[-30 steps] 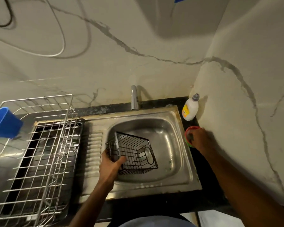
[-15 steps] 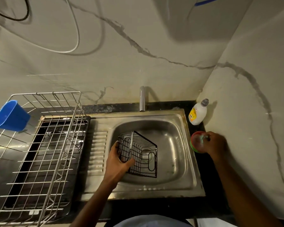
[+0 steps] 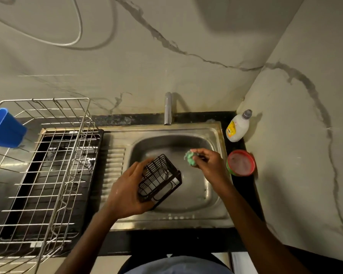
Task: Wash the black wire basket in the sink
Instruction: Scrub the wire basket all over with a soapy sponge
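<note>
Both hands are busy over the sink: the left hand grips the black wire basket, tilted above the basin, while the right hand pinches a green scrubber just beside the basket's upper corner, not yet touching it. This looks like the start of scrubbing. Next, the scrubber needs pressing against the wires while the left hand steadies and turns the basket. A red-rimmed soap tub sits on the tabletop nearby.

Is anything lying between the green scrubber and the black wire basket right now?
No: in the head view only bare sink basin separates scrubber from basket.
</note>
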Demonstrator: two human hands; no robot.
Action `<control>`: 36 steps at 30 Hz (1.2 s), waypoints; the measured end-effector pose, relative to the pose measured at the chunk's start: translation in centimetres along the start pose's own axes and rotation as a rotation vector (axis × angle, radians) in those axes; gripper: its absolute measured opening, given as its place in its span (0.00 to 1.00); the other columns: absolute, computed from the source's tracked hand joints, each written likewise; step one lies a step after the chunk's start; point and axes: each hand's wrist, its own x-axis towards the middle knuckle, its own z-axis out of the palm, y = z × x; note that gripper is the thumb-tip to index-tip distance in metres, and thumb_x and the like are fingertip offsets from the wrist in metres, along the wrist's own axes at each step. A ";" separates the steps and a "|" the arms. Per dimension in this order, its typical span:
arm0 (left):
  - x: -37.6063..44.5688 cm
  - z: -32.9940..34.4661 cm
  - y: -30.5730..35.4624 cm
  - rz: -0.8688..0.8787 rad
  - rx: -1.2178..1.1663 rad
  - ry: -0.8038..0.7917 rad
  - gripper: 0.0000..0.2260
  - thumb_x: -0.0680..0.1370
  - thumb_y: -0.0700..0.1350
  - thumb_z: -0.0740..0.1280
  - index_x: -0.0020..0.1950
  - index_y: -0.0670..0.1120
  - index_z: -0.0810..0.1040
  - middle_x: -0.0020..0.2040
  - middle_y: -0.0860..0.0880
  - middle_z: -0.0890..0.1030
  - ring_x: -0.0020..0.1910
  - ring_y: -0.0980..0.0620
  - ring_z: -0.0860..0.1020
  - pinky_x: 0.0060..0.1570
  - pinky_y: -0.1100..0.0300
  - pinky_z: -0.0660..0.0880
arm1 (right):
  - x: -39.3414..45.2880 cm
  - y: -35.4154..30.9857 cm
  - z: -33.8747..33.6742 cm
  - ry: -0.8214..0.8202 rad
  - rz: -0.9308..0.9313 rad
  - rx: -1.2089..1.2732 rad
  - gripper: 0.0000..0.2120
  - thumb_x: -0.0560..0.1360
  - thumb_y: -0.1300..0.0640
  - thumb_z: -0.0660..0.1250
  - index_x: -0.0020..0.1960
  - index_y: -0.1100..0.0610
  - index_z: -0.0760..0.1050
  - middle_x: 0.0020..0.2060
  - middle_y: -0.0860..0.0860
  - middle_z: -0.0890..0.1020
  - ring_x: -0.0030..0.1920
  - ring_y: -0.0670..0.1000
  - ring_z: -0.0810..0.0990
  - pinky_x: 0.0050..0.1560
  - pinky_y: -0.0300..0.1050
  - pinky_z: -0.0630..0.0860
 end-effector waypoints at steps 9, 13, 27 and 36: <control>0.2 1.9 -1.2 -0.079 0.027 0.060 0.51 0.62 0.63 0.79 0.81 0.55 0.62 0.65 0.57 0.75 0.58 0.55 0.76 0.48 0.54 0.81 | 0.1 -1.9 3.4 0.032 -0.207 -0.141 0.10 0.77 0.59 0.73 0.58 0.53 0.83 0.49 0.43 0.86 0.48 0.38 0.84 0.53 0.39 0.82; 3.2 6.4 -2.4 -0.182 -0.027 0.071 0.52 0.60 0.60 0.80 0.80 0.55 0.61 0.66 0.56 0.74 0.62 0.54 0.75 0.56 0.53 0.80 | 1.2 -1.4 3.8 0.044 -0.345 -0.281 0.08 0.77 0.60 0.72 0.56 0.55 0.83 0.48 0.45 0.86 0.48 0.39 0.84 0.51 0.37 0.82; 5.3 12.7 -8.3 -0.216 -0.221 0.056 0.50 0.59 0.58 0.81 0.78 0.53 0.65 0.69 0.55 0.75 0.66 0.53 0.75 0.65 0.52 0.77 | 3.3 1.7 8.4 0.012 -0.302 -0.614 0.05 0.77 0.60 0.70 0.51 0.55 0.83 0.46 0.48 0.85 0.45 0.44 0.81 0.53 0.42 0.79; 4.7 13.3 -9.4 -0.161 -0.346 0.175 0.52 0.60 0.72 0.80 0.79 0.56 0.67 0.67 0.56 0.74 0.63 0.61 0.74 0.65 0.65 0.72 | 3.3 3.5 12.9 0.039 -0.255 -0.830 0.08 0.81 0.58 0.60 0.53 0.57 0.78 0.52 0.55 0.77 0.54 0.55 0.77 0.50 0.47 0.74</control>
